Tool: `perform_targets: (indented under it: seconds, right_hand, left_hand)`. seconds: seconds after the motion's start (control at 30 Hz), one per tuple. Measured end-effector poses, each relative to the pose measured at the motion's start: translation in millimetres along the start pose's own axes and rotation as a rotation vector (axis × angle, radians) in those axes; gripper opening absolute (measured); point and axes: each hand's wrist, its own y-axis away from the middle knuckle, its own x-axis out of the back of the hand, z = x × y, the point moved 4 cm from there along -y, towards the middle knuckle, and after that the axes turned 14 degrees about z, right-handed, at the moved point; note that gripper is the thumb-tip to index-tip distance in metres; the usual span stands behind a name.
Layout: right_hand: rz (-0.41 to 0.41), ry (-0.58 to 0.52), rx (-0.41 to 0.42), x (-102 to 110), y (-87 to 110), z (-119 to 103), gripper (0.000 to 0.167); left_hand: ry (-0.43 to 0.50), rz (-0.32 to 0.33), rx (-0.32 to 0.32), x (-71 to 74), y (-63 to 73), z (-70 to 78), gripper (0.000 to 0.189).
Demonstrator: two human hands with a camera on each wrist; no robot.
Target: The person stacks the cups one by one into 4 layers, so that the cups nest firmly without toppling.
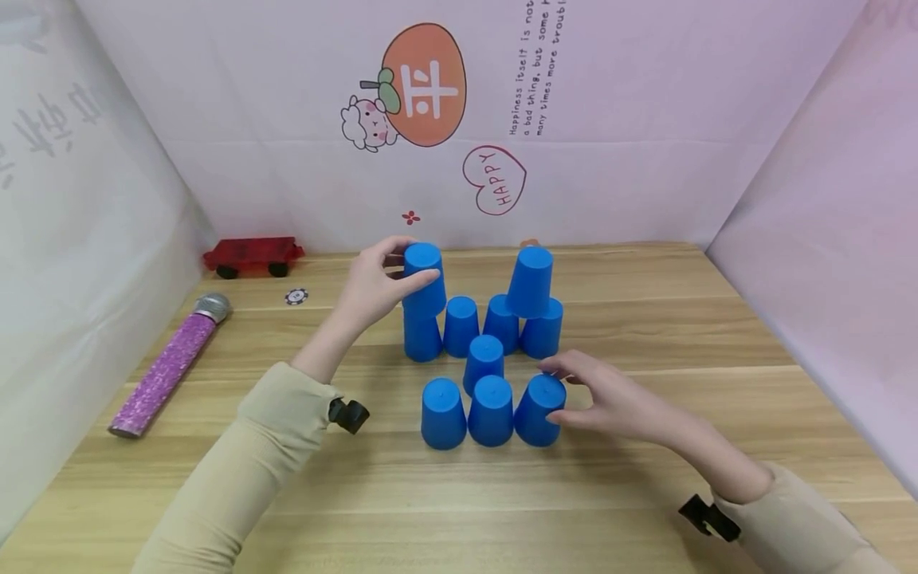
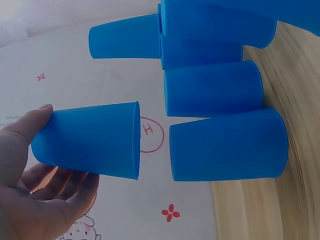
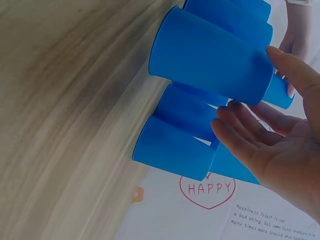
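My left hand (image 1: 376, 283) grips an upside-down blue cup (image 1: 424, 275) by its sides, thumb in front and fingers behind. In the left wrist view a gap shows between this held cup (image 2: 90, 140) and the standing cup (image 2: 227, 145) beneath it. My right hand (image 1: 606, 399) holds the right-hand cup (image 1: 536, 422) of a front row of three, thumb on the near side and fingers on the far side near its top. That cup (image 3: 210, 55) stands on the table in the right wrist view.
A lone cup (image 1: 484, 363) stands behind the front row. In the back row, one cup (image 1: 531, 279) straddles two others; another cup (image 1: 461, 327) stands to their left. A purple microphone (image 1: 168, 371), a red toy cart (image 1: 254, 255) and a poker chip (image 1: 296, 296) lie leftward on the wooden table (image 1: 402, 510).
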Motion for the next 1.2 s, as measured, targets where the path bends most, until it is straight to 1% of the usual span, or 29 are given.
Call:
perform_targets:
  seconds: [0.2, 0.27, 0.43, 0.8, 1.2]
  right_hand:
    - [-0.039, -0.023, -0.017, -2, -1.9, -1, 0.054]
    - [-0.046, -0.030, -0.008, -3, -2.4, -1, 0.053]
    - [-0.050, -0.032, -0.018, -4, -3.4, -1, 0.052]
    - [-0.080, -0.027, -0.041, -6, -6.3, -2, 0.048]
    - [-0.088, -0.033, -0.046, -6, -8.3, -2, 0.046]
  left_hand:
    - [0.030, -0.027, -0.009, -14.9, -6.5, -3.5, 0.054]
    - [0.041, -0.030, -0.009, -18.2, -7.4, -5.4, 0.053]
    - [0.069, -0.031, 0.000, -23.5, -7.9, -9.7, 0.051]
    - [0.060, -0.032, 0.013, -27.3, -7.3, -17.0, 0.052]
    - [0.061, -0.043, 0.018, -27.9, -8.2, -19.6, 0.052]
